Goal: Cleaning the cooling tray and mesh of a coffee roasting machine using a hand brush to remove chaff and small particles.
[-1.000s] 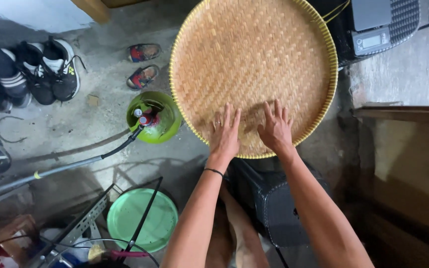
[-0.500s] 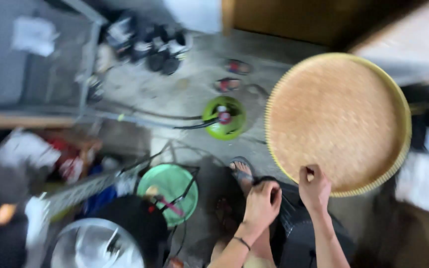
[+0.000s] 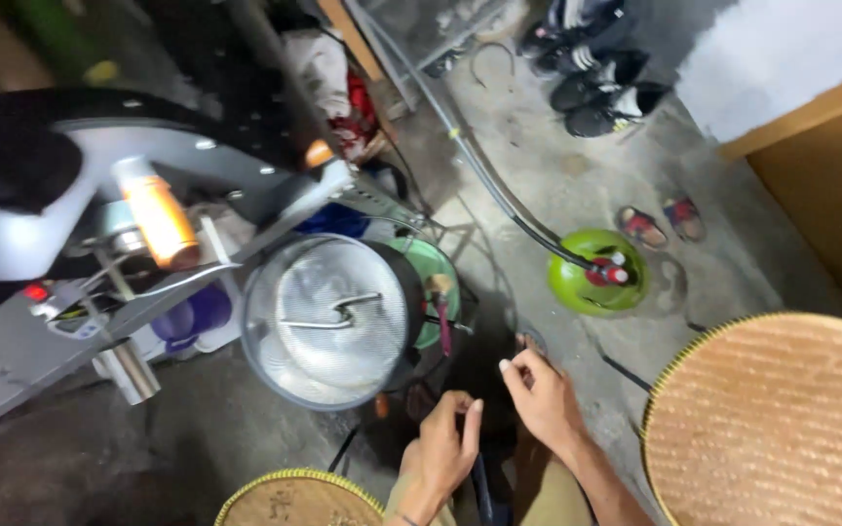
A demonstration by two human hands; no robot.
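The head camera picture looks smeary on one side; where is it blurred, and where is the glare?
Head view: the left side is motion-blurred, the orange cylinder streaked; bright glare sits on the metal lid of the pot; the green gas cylinder, the woven tray and both hands, left and right, are fairly sharp.

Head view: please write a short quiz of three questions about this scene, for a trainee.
1. True or false: the right hand rests on the big woven tray.
2. Which thing lies nearest the green gas cylinder? A) the pair of red sandals B) the metal pot C) the black shoes
3. Fill in: the left hand is just above a small round ____ tray.

Key
1. False: both hands are apart from it and empty.
2. A
3. woven
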